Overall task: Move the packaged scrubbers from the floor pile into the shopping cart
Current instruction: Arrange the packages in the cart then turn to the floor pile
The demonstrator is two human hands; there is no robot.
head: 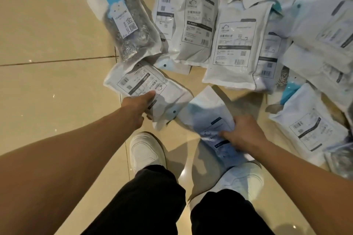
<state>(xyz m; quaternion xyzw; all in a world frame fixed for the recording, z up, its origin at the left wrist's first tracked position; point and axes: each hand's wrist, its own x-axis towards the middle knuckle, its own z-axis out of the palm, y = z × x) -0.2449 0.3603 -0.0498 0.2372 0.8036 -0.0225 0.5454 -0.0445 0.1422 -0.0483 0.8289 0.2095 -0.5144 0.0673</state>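
The pile [248, 30] of flat white plastic packs covers the glossy beige tile floor [47, 25] ahead of the person's white shoes [145, 150]. Most packs lie back side up, showing grey printed panels, a cloud logo, barcodes and small Chinese text too fine to read. At the pile's left edge one pack [126, 26] lies face up: a clear window shows coiled steel-wool scrubbers, with a blue header strip and a white label bearing the large characters 金属.

Just nearer than that pack, the left hand [141, 101] holds the edge of a back-up pack [145, 87], thumb on top; the fingers beneath are hidden. To the right of it, nearest the shoes, the right hand [242, 131] has its fingers curled round a crumpled, blurred pack [206, 114] lifted off the floor.
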